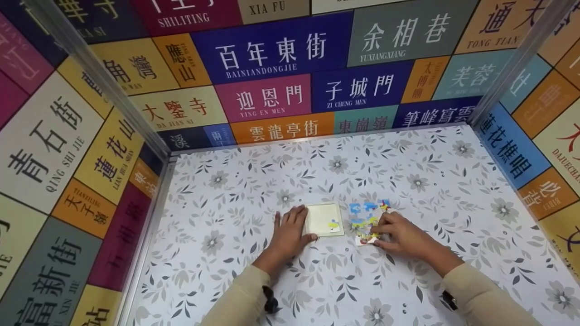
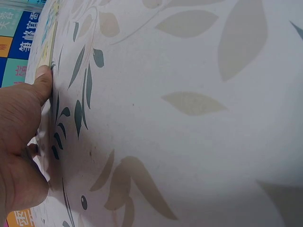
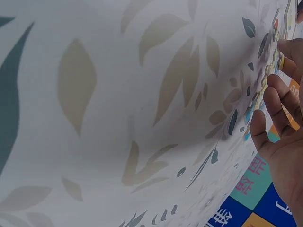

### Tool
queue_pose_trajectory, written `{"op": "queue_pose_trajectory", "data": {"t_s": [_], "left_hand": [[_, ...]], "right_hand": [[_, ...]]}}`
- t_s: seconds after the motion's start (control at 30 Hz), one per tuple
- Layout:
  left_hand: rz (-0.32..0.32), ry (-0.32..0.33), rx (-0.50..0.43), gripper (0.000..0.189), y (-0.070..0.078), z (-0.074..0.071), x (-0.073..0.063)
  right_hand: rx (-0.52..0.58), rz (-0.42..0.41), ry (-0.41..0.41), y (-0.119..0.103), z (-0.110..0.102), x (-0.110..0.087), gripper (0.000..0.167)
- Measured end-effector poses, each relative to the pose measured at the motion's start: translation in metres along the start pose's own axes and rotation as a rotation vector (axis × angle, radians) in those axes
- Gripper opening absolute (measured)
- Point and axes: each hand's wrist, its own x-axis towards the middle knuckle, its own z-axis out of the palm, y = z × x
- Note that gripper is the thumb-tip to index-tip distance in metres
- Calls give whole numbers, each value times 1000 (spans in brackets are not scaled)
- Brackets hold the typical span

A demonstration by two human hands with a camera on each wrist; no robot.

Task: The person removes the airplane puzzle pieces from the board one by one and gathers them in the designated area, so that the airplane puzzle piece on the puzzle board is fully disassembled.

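A shallow cream puzzle tray (image 1: 322, 218) lies flat on the table, with one yellow-and-blue puzzle piece in its lower right corner (image 1: 334, 225). My left hand (image 1: 290, 230) rests against the tray's left side, fingers spread and thumb at its lower left corner; the left wrist view shows the thumb (image 2: 43, 80) on the tray edge. Right of the tray lie several colourful jigsaw pieces (image 1: 357, 217), close together. Over their right side, my right hand (image 1: 401, 234) pinches a puzzle piece (image 3: 282, 62) between thumb and index finger, the other fingers loosely bent. The hand partly hides that piece.
The tabletop (image 1: 253, 181) has a white cover with grey flowers and leaves. Walls of coloured panels (image 1: 272, 54) with printed street names stand along its back and both sides. A blue-and-red piece (image 1: 385, 204) lies at the group's upper right, near the right hand.
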Motion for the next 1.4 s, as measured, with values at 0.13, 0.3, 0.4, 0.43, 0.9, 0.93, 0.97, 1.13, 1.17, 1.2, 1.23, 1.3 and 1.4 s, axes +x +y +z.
{"op": "queue_pose_trajectory", "data": {"t_s": [0.13, 0.3, 0.4, 0.43, 0.9, 0.93, 0.97, 1.13, 1.17, 1.2, 1.23, 1.3, 1.4], "left_hand": [[-4, -3, -4, 83, 0, 1, 0], [0, 3, 1, 83, -1, 1, -1], [3, 12, 12, 83, -1, 0, 0], [1, 12, 13, 83, -1, 0, 0], [17, 12, -17, 82, -1, 1, -1], [19, 15, -16, 82, -1, 1, -1], [19, 15, -18, 82, -2, 2, -1], [17, 18, -10, 82, -2, 3, 0], [16, 18, -11, 83, -2, 3, 0], [14, 17, -8, 83, -2, 3, 0], [13, 17, -8, 83, -3, 4, 0], [9, 14, -8, 83, -3, 4, 0], [5, 15, -4, 84, -2, 4, 0]], "right_hand": [[17, 22, -20, 1, -1, -3, 29], [-2, 65, -50, 0, -1, -6, 26], [-17, 90, -67, -1, 0, -7, 26], [-20, 95, -70, -1, 0, -7, 26], [-15, 62, -38, 2, 4, -9, 28], [-16, 62, -37, 2, 4, -9, 28], [-16, 63, -38, 2, 4, -9, 28], [-11, 75, -42, 0, 3, -9, 29], [-10, 77, -42, 0, 2, -9, 29], [-9, 79, -43, 0, 2, -9, 29], [-7, 81, -43, 0, 3, -9, 29], [-8, 80, -39, 0, 3, -9, 29], [-7, 75, -31, 1, 4, -9, 29]]}}
